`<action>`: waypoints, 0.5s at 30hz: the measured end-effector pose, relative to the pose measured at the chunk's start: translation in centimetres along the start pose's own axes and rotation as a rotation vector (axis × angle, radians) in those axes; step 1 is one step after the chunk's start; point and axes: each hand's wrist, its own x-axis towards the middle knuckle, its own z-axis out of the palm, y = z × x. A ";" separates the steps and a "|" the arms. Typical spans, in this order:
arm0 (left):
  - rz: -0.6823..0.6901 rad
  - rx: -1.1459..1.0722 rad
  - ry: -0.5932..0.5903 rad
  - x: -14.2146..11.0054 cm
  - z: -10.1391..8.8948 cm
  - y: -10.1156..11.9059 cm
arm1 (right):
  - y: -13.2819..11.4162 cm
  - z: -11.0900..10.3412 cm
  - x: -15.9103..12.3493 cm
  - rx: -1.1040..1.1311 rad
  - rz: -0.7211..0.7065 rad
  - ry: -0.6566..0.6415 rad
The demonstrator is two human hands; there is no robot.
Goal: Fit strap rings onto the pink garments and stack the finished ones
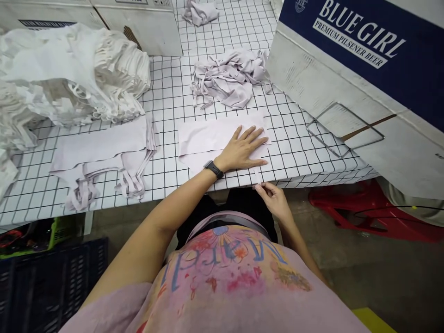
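Observation:
A pale pink strappy top [204, 134] lies flat on the checked tablecloth in front of me. My left hand [243, 149], with a dark watch on its wrist, presses down on the top's right part, fingers spread. At the table's front edge my right hand [274, 198] pinches the end of a thin strap [257, 176] that runs out from under my left hand. To the left lies a neat stack of similar pale pink tops [100, 145], their straps toward me. A loose heap of the same pink garments [232, 76] sits farther back.
Large piles of white garments [79, 69] fill the table's left side. Cardboard boxes stand at back left [138, 23] and at right [312, 78]; a bent wire frame [345, 129] is by the right box. A red plastic stool [340, 208] is below the table's right end.

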 end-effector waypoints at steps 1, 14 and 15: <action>-0.001 -0.003 0.001 0.0 0.0 0.0 | -0.1 0.0 -0.1 0.007 -0.014 -0.007; -0.013 -0.023 0.010 0.2 0.4 -0.3 | -3.6 -6.9 -8.2 -0.224 0.082 -0.185; -0.013 -0.027 0.006 0.2 0.4 -0.3 | -3.7 -7.2 -8.8 -0.221 0.113 -0.192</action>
